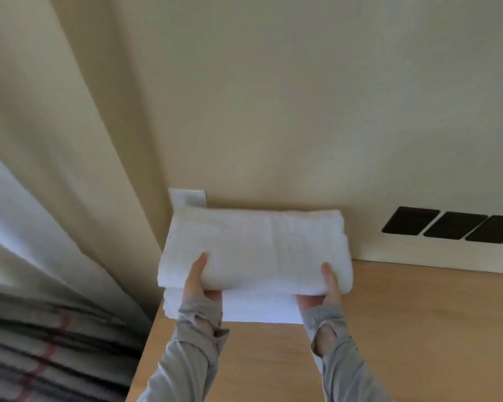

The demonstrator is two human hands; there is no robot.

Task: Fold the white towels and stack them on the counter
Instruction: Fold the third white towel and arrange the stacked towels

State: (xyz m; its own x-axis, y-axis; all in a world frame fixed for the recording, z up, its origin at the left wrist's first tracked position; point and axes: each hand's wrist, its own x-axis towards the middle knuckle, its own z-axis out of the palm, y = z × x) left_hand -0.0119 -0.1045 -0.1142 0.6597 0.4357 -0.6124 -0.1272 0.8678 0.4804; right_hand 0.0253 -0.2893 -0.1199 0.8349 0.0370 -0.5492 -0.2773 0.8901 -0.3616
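while both hands [199, 281] [328, 285] grip it, folded towel [256, 250] tops the stack [259, 310].

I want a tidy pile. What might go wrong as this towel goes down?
1. The left hand and right hand grip the towel with fingers tucked beneath; pulling them out may drag its folds open.
2. The stack sits at the left edge of the counter, so an off-centre landing might tip it off.
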